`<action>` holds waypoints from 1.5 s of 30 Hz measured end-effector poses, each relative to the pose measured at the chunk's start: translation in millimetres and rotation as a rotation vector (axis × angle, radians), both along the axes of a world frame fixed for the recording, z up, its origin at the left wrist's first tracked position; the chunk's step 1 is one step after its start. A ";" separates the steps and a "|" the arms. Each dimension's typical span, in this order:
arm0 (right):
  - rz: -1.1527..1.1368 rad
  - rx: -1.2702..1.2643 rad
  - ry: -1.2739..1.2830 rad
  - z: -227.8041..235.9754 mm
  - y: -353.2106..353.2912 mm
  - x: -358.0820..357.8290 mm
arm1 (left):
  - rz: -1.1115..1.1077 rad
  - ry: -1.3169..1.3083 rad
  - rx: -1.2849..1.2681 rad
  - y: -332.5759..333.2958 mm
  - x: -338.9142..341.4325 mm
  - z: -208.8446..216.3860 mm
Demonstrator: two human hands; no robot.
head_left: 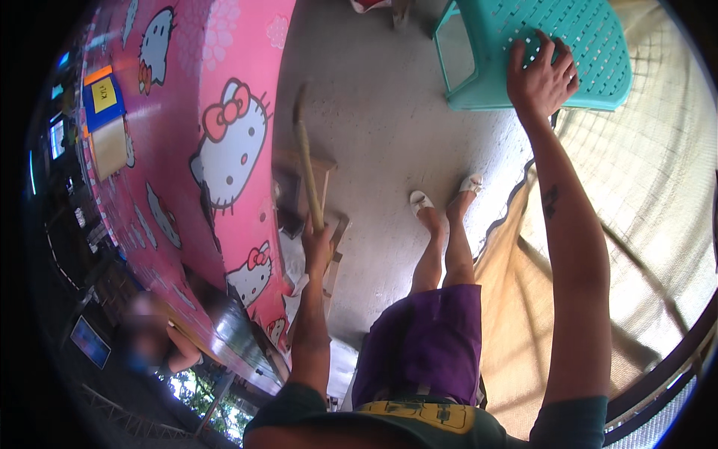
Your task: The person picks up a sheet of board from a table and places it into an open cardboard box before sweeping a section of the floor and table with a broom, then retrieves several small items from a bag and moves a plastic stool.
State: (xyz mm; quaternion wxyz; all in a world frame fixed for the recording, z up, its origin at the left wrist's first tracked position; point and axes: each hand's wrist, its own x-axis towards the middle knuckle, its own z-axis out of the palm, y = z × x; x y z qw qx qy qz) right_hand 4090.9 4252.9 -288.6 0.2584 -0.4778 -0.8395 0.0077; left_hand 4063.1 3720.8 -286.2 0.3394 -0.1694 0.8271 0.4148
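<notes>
Your left hand (317, 243) is wrapped around one long wooden stick (308, 168), which slants away over the grey floor (374, 127) beside the pink-covered surface (183, 112); its far end is too blurred to identify. Your right hand (544, 81) rests, fingers spread, on the slotted top of one teal plastic stool (493, 56), at the upper right; you cannot tell whether the fingertips hook into it. The two hands are well apart. To manage both well, it seems best to keep the stick-side grip firm, angle the shaft clear of the hanging cloth, and press evenly on the stool so it doesn't tip or skid. Further out, count two pale shoes (421, 202) on your feet, one blue folder (110, 112) on the surface, one lit screen (90, 342) and one blurred person (149, 329).
</notes>
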 end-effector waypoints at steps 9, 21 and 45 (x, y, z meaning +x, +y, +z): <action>0.023 -0.068 -0.019 13.5 -20.4 -20.7 | -0.436 0.522 -0.240 121.7 51.5 -126.4; 0.016 -0.131 -0.024 22.9 -15.0 -15.2 | -0.753 -0.204 -0.464 -91.2 211.0 171.7; 0.048 -0.210 -0.106 21.4 156.1 3.9 | -0.251 0.676 -0.441 142.7 -64.0 -133.9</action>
